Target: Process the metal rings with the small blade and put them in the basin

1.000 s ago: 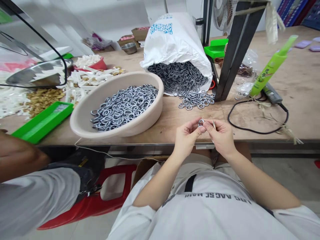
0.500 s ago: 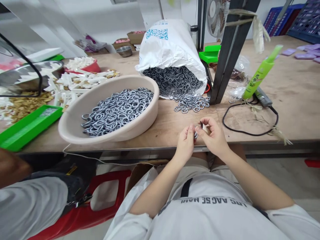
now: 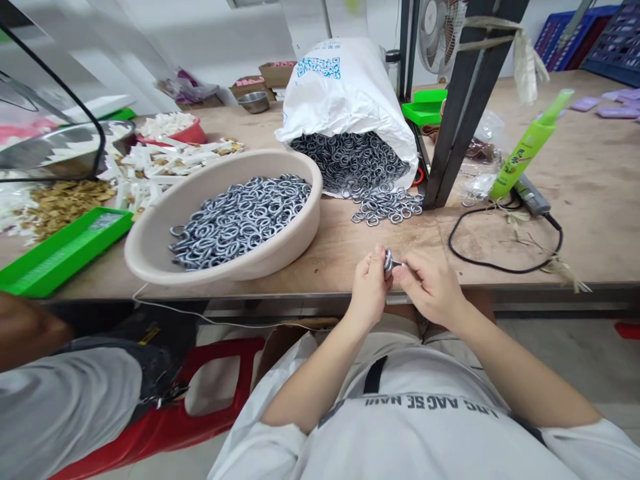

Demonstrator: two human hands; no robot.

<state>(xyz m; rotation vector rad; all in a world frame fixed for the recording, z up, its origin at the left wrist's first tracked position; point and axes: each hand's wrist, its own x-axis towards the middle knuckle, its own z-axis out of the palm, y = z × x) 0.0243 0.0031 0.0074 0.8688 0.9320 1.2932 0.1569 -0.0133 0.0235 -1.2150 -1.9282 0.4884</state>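
Observation:
Over the front edge of the table, my left hand (image 3: 369, 288) is closed with grey rings (image 3: 388, 260) pinched between thumb and fingers; how many is hard to tell. Opposite it, my right hand (image 3: 434, 285) is closed on a small dark pointed tool (image 3: 397, 263), mostly hidden by the fingers, and its tip meets the rings. To the left stands a beige basin (image 3: 295, 250) with a heap of similar grey rings (image 3: 240, 217). Beyond my hands, more loose rings (image 3: 385, 205) spill from a white sack (image 3: 345, 100) lying on its side.
A black metal post (image 3: 463, 107) rises right of the sack. Farther right are a green bottle (image 3: 523, 157) and a looped black cable (image 3: 453, 233). A green tray (image 3: 65, 253) and white strips (image 3: 160, 160) lie left. A co-worker's arm (image 3: 30, 330) is at lower left.
My right hand has drawn slightly right and turned, bringing the dark tool from upright to nearly level. The rings in my left hand now show more fully.

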